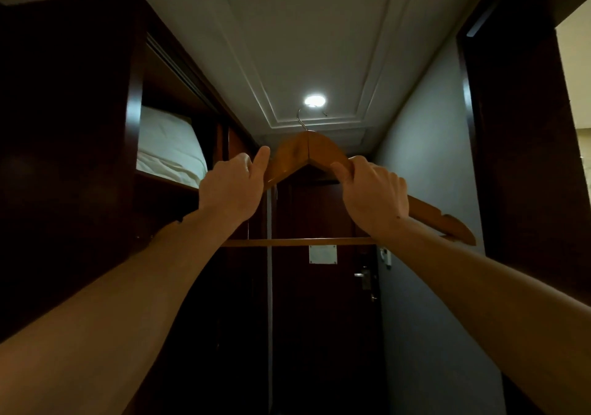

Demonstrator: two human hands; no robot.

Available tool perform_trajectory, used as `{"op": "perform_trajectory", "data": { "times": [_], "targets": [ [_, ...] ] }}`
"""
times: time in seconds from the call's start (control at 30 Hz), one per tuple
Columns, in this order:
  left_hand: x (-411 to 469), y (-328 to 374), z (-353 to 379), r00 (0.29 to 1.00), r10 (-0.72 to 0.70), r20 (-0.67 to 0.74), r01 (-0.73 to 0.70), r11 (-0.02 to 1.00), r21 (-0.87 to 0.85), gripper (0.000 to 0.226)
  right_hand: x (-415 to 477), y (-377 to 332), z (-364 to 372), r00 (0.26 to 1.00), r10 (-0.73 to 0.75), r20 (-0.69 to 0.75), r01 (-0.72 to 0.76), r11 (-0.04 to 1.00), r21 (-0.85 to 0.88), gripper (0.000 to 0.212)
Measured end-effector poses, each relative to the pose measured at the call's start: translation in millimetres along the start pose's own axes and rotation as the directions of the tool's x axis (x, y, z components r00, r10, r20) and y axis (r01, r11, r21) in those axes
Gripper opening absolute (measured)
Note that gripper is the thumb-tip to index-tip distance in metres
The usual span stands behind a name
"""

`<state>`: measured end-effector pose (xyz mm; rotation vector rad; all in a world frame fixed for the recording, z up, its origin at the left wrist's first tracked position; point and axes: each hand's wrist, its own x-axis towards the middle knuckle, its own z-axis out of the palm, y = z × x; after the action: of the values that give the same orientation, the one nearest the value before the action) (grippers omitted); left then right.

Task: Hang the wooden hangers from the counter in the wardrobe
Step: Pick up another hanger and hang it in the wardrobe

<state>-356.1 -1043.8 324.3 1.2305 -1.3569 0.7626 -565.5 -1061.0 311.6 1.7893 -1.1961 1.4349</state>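
A wooden hanger [307,152] with a metal hook is held up high in front of me, upright, hook pointing at the ceiling. My left hand [232,187] grips its left shoulder and my right hand [372,192] grips its right shoulder. The hanger's crossbar runs level below my wrists. The dark wooden wardrobe [73,133] stands at my left, its upper compartment open. The wardrobe's rail is hidden in the dark. No counter is in view.
A white folded pillow or bedding [166,146] lies on the wardrobe's upper shelf. A narrow corridor leads to a dark door [323,302] with a handle and a small white notice. A grey wall runs along the right, and a ceiling lamp [314,100] shines above.
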Motion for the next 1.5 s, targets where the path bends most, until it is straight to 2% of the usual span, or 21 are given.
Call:
{"op": "perform_trajectory", "data": {
  "times": [0.4,0.67,1.13,1.5],
  "targets": [
    [48,-105,105,1.0,-0.017,-0.012,0.018,1.0,0.014,0.055,47,-1,159,0.999,0.022,0.038,-0.024,0.998,0.054,0.05],
    [63,-162,164,0.999,-0.03,0.014,0.03,0.999,0.024,0.054,64,0,239,0.999,0.007,0.049,-0.01,0.998,0.067,0.049],
    [82,-203,253,0.998,-0.059,0.013,0.058,0.996,0.073,0.056,93,38,347,1.0,-0.015,0.026,0.012,0.996,0.085,0.052],
    [131,-220,338,0.997,-0.015,-0.07,0.027,0.984,0.174,0.059,152,86,448,0.994,-0.039,-0.107,0.061,0.974,0.219,0.057]
  ]
}}
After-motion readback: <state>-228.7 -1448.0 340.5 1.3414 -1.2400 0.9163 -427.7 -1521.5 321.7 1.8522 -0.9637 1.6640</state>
